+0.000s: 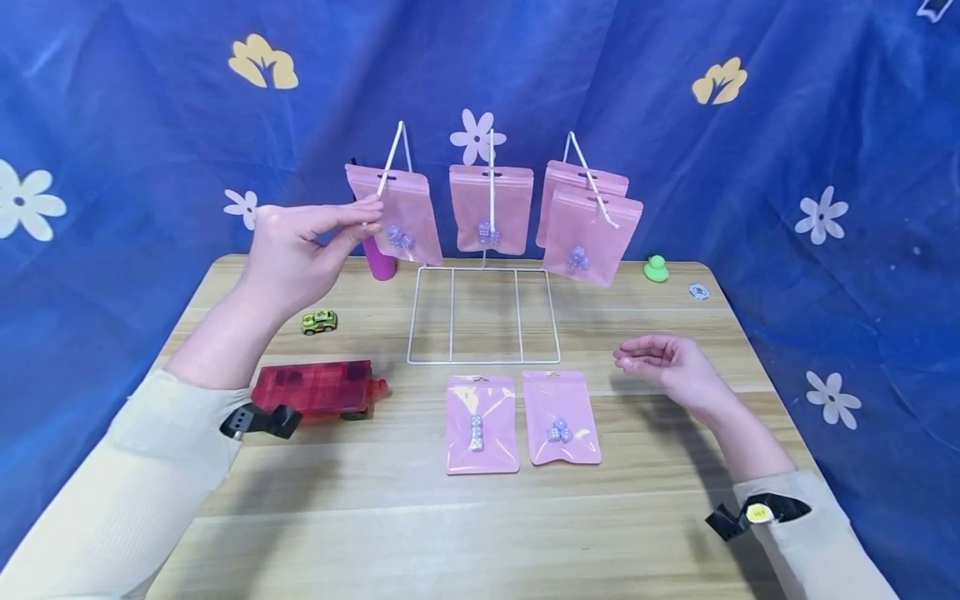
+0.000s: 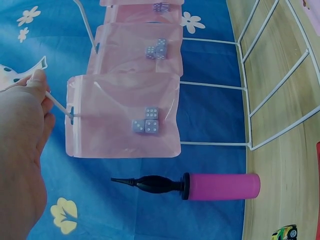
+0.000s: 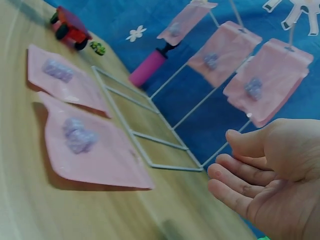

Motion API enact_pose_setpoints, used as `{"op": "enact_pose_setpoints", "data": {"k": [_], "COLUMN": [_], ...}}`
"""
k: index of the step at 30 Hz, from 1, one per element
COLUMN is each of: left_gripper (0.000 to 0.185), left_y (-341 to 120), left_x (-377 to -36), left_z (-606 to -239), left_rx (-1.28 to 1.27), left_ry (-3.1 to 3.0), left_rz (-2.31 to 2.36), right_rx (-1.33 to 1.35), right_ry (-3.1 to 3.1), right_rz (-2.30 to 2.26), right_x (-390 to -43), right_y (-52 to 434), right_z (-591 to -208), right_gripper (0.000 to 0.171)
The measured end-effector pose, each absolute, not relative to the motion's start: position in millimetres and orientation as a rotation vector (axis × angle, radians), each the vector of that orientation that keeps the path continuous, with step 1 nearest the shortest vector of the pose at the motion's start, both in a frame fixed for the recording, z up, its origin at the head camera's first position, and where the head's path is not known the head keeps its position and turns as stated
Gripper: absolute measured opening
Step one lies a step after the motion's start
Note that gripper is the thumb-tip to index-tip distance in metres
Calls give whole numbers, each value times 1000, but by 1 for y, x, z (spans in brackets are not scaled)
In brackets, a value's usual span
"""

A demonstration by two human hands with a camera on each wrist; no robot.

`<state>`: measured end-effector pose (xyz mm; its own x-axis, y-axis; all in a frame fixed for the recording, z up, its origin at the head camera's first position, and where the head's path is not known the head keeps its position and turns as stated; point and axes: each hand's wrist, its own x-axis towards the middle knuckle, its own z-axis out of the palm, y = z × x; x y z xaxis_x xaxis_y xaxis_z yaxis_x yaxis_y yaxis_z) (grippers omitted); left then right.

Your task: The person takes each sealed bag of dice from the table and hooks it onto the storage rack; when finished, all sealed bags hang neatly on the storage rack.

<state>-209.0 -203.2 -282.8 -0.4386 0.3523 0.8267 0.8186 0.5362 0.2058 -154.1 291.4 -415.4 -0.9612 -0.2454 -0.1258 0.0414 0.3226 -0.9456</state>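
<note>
My left hand (image 1: 296, 250) pinches the front end of the left hook (image 1: 390, 158) of a white wire rack (image 1: 483, 362). From that hook hangs a pink zip bag (image 2: 110, 120) with several lilac dice inside, just beyond the fingertips. Another pink bag (image 1: 491, 196) hangs on the middle hook, and two, the front bag (image 1: 596, 237) overlapping the other, are on the right hook. Over the table's right side my right hand (image 1: 671, 367) hovers with relaxed fingers, holding nothing. Flat on the table lie two more bags of dice, a left bag (image 1: 495, 425) and a right bag (image 1: 577, 400).
A red toy truck (image 1: 315, 387) and a small green toy car (image 1: 319, 322) stand at the left. Behind the left bag is a magenta hand pump (image 2: 222, 186). A green duck (image 1: 656, 268) and a round chip (image 1: 699, 292) sit at the back right, before a blue curtain (image 1: 150, 100).
</note>
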Motion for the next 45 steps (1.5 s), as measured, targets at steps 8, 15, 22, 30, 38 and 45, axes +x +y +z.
{"op": "enact_pose_setpoints", "data": {"k": [8,15,22,30,38,45], "left_gripper": [24,23,23,23,24,23], "left_y": [-202,-200,-203,-204,-200,-201], "left_x": [-209,-208,-209,-209,-208,-207], "left_z": [-283,-284,-282,-283,-286,-286], "left_rx": [-908,-876,-908,-932,-860,-865], "left_ry": [-2033,-2032,-2046,-2053,-2019,-2031], "left_rz": [-838,-860,-818,-796,-914,-908], "right_rx": [-140,-78,31,146,98,0], "right_ry": [2271,2138,2068,2105,2077,2107], "right_rz": [-1647,-1628,-1639,-1602,-1646,-1717], "right_x": [-146,-139,-136,-134,-133,-133], "right_y": [282,275,267,252,250,256], "right_z": [-437,-453,-465,-470,-469,-464], "right_gripper": [40,40,34,35,33,22]}}
